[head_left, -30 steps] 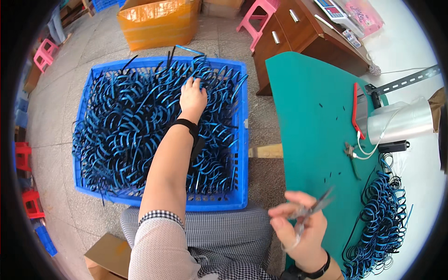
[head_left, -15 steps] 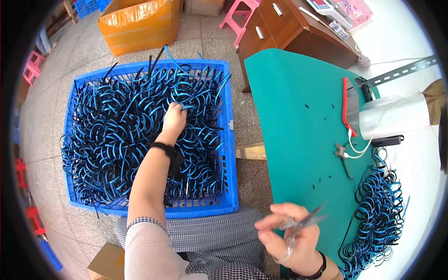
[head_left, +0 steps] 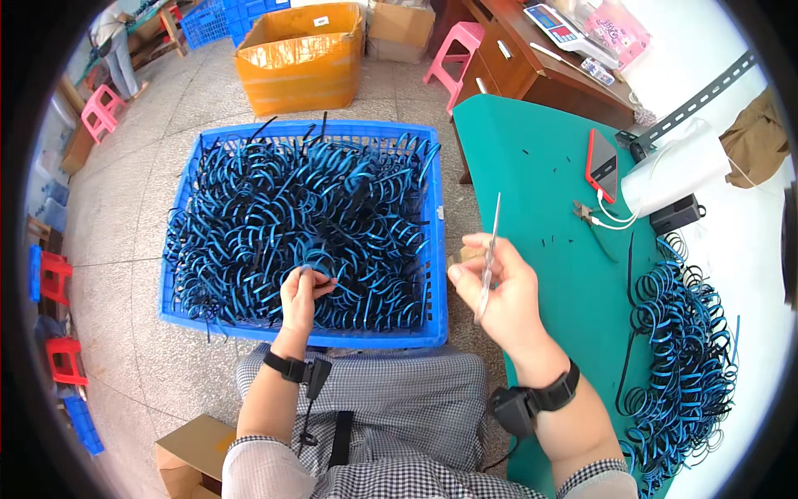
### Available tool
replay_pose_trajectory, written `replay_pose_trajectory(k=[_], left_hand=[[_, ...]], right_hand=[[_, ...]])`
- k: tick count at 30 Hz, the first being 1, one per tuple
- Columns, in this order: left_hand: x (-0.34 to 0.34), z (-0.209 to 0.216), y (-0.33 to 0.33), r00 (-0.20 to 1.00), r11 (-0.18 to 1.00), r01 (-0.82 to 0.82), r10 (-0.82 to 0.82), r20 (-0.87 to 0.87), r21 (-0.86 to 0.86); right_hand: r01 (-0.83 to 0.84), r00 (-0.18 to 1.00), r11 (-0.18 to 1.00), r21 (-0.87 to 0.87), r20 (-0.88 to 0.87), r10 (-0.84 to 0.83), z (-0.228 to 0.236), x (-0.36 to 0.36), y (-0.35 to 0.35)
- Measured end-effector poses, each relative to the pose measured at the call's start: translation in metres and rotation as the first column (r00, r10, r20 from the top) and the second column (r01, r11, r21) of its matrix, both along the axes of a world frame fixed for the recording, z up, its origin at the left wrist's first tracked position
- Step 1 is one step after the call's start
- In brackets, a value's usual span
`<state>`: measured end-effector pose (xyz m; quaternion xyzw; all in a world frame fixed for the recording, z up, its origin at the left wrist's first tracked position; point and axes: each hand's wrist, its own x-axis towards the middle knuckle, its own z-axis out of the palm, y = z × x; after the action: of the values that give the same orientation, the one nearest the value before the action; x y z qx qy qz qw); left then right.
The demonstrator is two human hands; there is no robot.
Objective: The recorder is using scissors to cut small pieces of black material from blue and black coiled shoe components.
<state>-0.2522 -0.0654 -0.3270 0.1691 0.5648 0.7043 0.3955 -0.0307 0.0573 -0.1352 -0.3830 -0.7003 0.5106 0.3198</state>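
Note:
My left hand (head_left: 299, 301) is over the near middle of the basket, its fingers pinched on a curled blue-and-black strip (head_left: 314, 259). Tangled strips of the same kind (head_left: 249, 208) fill the blue plastic basket (head_left: 439, 274), some poking over its rim. To the right of the basket my right hand (head_left: 511, 295) is raised, closed around a pair of scissors (head_left: 494, 237) with clear handles. Seen nearly edge-on, the blades point away from me. Whether they are apart cannot be made out.
On the right, a green-topped table (head_left: 532, 200) holds a red-cased phone (head_left: 603, 166), pliers (head_left: 597, 224), a clear plastic roll (head_left: 673, 175) and a heap of curled strips (head_left: 686, 358). Beyond the basket stand an orange-taped box (head_left: 303, 79) and a pink stool (head_left: 457, 58). Someone stands far left.
My left hand has come nearer from the basket's far middle, now pinching a strip. With the scissors, my right hand has moved farther from me, turning them upright. The whole view has shifted.

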Motion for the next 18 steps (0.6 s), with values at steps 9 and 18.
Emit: replay_pose_trajectory(k=[9,18], left_hand=[[0.025,0.077,-0.066,0.936,0.998,-0.047,0.059,-0.347,0.044],[0.085,0.176,-0.075,0.720,0.972,0.156,0.011,-0.693,0.177]], right_hand=[[-0.107,0.994,0.994,-0.010,-0.002,0.107,-0.006,-0.001,-0.001],[-0.360,0.922,0.906,-0.223,-0.236,0.308,0.020,0.003,-0.020]])
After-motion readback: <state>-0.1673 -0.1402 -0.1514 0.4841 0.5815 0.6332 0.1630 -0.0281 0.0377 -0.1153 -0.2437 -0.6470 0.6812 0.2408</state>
